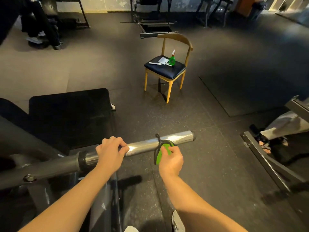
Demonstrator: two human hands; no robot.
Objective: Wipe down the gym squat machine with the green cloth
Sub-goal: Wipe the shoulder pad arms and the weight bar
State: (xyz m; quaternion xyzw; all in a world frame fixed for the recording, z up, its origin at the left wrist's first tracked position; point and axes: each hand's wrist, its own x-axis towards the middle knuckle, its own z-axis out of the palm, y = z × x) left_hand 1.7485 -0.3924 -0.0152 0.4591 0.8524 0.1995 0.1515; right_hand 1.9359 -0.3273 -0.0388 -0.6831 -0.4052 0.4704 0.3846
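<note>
Chrome bar (177,137) | left hand (110,153) clenches it | right hand (170,162) grasps green cloth (162,150) — cloth half hidden

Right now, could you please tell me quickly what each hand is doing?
Left hand: closed, gripping the chrome bar of the squat machine.
Right hand: closed, holding the green cloth against the bar.

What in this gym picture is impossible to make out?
Head view only.
1. green cloth: mostly covered by the right hand.
2. white items on the chair: too small to identify.
3. squat machine: cut off by the left edge.
</note>
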